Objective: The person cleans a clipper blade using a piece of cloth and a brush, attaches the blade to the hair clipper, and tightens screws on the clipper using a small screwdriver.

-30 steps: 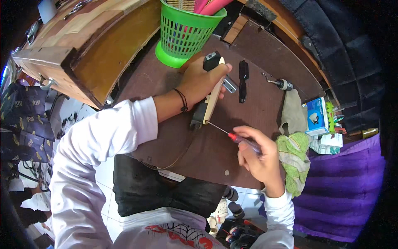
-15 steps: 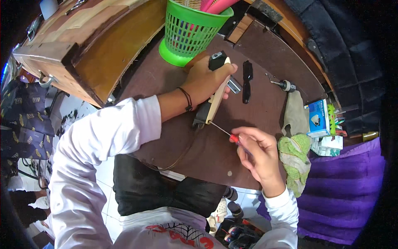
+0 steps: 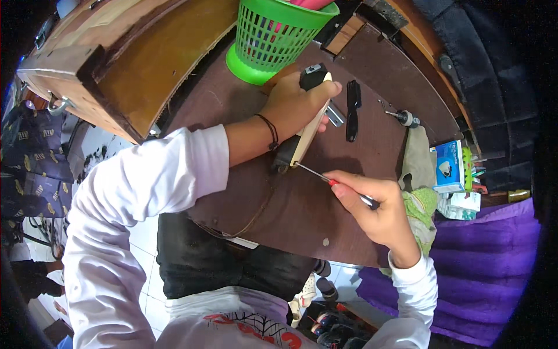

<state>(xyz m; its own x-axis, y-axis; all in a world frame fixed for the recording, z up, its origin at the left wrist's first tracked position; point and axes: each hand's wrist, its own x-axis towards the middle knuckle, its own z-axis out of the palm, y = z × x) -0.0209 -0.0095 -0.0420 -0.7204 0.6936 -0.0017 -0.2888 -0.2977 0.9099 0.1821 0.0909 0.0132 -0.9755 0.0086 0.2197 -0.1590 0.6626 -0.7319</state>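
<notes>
My left hand [image 3: 290,107] wraps round a hair clipper [image 3: 308,139] with a cream and black body, thumb along its cream side. A cord trails from the clipper's lower end toward the table's front edge. In my right hand [image 3: 381,209] is a thin screwdriver [image 3: 371,202] with a red collar and dark handle. Its tip meets the cream housing near the lower end; whether it sits in a screw is too small to tell. Just right of my left fingers shows a silver metal piece [image 3: 335,114], partly hidden. Beside that lies a black brush [image 3: 352,110].
A green basket [image 3: 273,41] stands behind my left hand on the brown table [image 3: 256,200]. Rightward lie a small tool [image 3: 402,117] with a metal hook, a grey-green cloth [image 3: 419,209] and a blue box [image 3: 449,167]. A wooden box [image 3: 64,81] rises at the left.
My right hand has turned and shifted its grip, so the screwdriver's dark handle end now shows. The screwdriver tip stays at the clipper's lower end. The view has shifted slightly.
</notes>
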